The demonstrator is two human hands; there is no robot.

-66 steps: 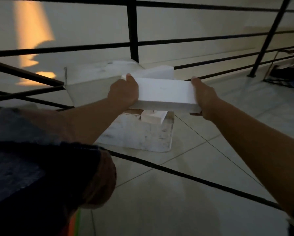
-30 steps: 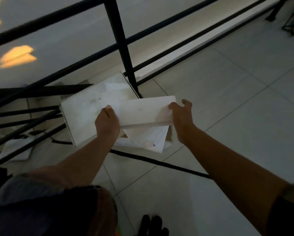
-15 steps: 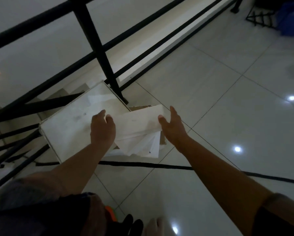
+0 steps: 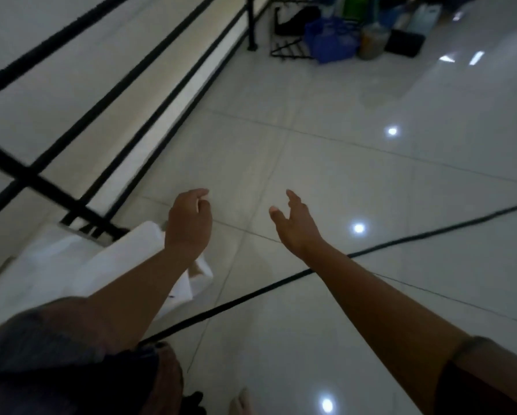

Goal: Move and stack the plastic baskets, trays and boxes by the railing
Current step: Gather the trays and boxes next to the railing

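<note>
Two hands hang free above the floor tiles, and neither carries anything. The left hand (image 4: 189, 223) has its fingers loosely curled with nothing inside them; the right hand (image 4: 293, 223) has its fingers spread apart and fairly straight, the thumb held out to the side. Both palms face roughly inward towards each other, about as far apart as a box is wide, which I read as hands between one load and the next.

White boxes (image 4: 107, 265) sit in a pile on the floor at the lower left, tight against the foot of the black railing (image 4: 71, 205). The left forearm crosses over the pile and hides part of it, and the picture is blurred there, so I cannot count them firmly; at least two white pieces show, one broad and flat, one narrower lying over it. Being pushed up against the rail keeps them out of the walkway, I would guess.

One black cable (image 4: 371, 250) runs across the tiles just past the pile. Far off along the rail stands one black wire rack (image 4: 290, 49), with blue containers (image 4: 332, 43) and other clutter beside it, too dim to number. My guess is those come next.
</note>
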